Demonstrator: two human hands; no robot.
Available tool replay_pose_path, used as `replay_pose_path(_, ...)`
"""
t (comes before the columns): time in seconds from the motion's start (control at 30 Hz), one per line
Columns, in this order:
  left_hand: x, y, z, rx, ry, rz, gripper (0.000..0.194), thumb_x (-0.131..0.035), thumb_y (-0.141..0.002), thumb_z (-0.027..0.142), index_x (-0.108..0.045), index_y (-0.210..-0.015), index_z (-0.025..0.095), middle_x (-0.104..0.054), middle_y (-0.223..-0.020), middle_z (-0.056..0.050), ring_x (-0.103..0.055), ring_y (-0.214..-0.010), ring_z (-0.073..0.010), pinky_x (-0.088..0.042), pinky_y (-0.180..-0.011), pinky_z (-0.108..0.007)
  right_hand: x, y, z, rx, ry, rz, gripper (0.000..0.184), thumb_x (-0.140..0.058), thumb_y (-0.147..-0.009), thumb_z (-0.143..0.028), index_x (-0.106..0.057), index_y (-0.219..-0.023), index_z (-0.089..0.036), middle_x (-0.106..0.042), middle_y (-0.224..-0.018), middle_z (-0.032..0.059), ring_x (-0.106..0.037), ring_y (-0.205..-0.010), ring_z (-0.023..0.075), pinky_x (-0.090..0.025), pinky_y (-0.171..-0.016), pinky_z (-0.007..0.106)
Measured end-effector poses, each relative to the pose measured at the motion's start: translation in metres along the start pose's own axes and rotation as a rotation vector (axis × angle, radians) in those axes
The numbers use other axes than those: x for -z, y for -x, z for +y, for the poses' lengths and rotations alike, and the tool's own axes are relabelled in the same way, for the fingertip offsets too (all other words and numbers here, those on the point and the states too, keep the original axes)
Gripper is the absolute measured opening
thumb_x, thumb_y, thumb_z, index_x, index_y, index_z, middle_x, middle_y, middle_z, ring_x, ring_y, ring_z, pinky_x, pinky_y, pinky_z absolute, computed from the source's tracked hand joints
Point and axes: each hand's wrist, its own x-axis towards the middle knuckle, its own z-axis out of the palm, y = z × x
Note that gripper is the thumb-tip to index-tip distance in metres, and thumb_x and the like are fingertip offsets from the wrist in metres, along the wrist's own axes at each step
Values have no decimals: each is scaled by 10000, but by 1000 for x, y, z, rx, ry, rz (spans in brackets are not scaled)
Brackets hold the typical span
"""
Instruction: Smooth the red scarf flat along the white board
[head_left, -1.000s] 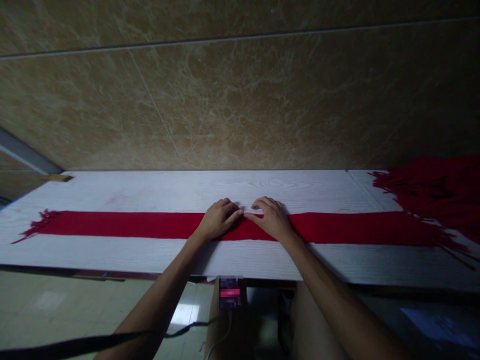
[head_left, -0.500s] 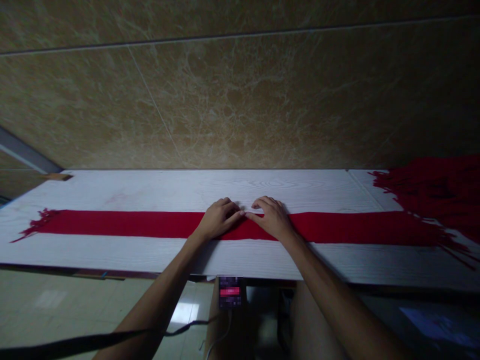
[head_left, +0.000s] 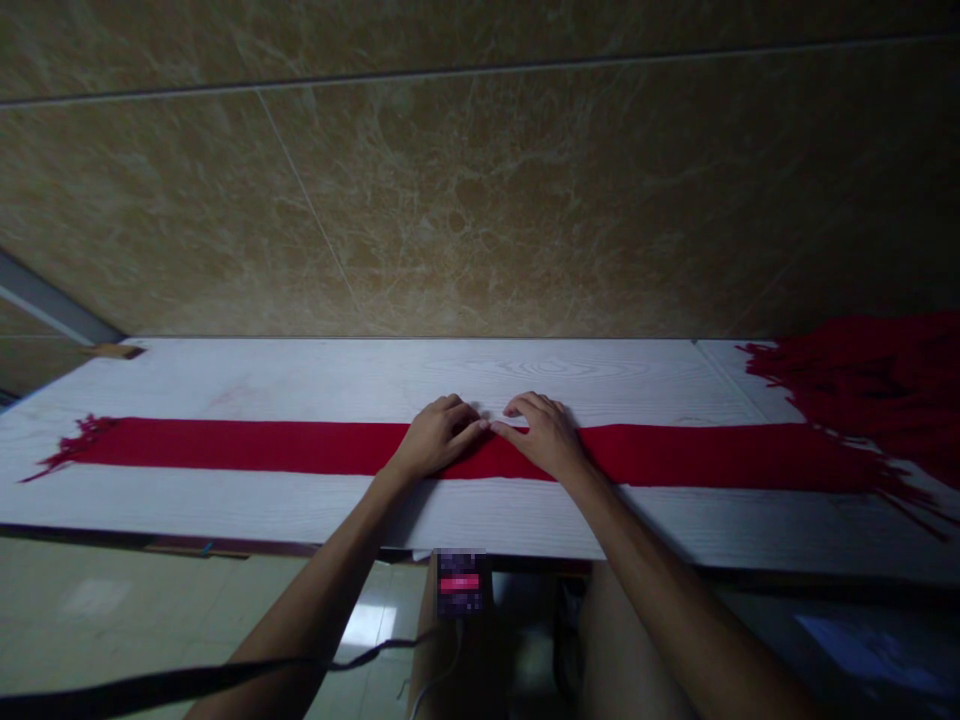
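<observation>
A long red scarf with fringed ends lies flat along the white wood-grain table. Across its middle rest both hands, close to the scarf's far edge. My left hand touches the cloth with its fingers loosely bent and the thumb pointing right. Facing it, my right hand has bent fingers and a gap between thumb and forefinger. The two thumb tips almost meet over the far edge. Neither hand visibly lifts or bunches the cloth.
A heap of red fringed cloth lies at the table's right end, beside the scarf's right fringe. Brown marbled tiles form the wall behind. A small wooden block sits at the back left corner. A dark strap crosses the lower left.
</observation>
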Motion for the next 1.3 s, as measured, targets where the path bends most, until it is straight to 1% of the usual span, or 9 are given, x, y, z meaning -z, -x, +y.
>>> replay_pose_path(0.33, 1, 0, 1, 13, -5, -3, 427, -468, -1072, 514, -725, -965, 191, -636, -928, -72, -615, -868, -220, -482, -799, -345, 0, 0, 1, 9, -9, 2, 235, -768, -946, -455, -682, -940, -236, -743, -1029, 35, -672, -1003, 218, -437, -899, 365)
replay_pose_path(0.57, 1, 0, 2, 6, 6, 2, 401, -483, -1069, 492, -721, -969, 185, -636, -933, -73, -615, -869, -220, -483, -799, -344, 1, 0, 0, -5, -17, -1, 232, -782, -937, -444, -681, -934, -234, -743, -1042, 33, -670, -1007, 218, -433, -907, 369)
replay_pose_path(0.87, 1, 0, 2, 14, -10, -12, 438, -457, -1075, 522, -728, -978, 192, -643, -939, -78, -619, -874, -222, -485, -804, -345, 0, 0, 1, 9, -24, 5, 231, -755, -954, -455, -680, -923, -240, -737, -1025, 35, -667, -1006, 217, -442, -910, 365)
replay_pose_path(1.3, 1, -1, 2, -1, -10, 4, 405, -478, -1073, 493, -716, -954, 188, -622, -912, -70, -608, -849, -222, -468, -790, -343, 1, 0, 0, -3, -20, -5, 228, -763, -949, -452, -685, -930, -239, -743, -1032, 39, -675, -1004, 222, -444, -913, 373)
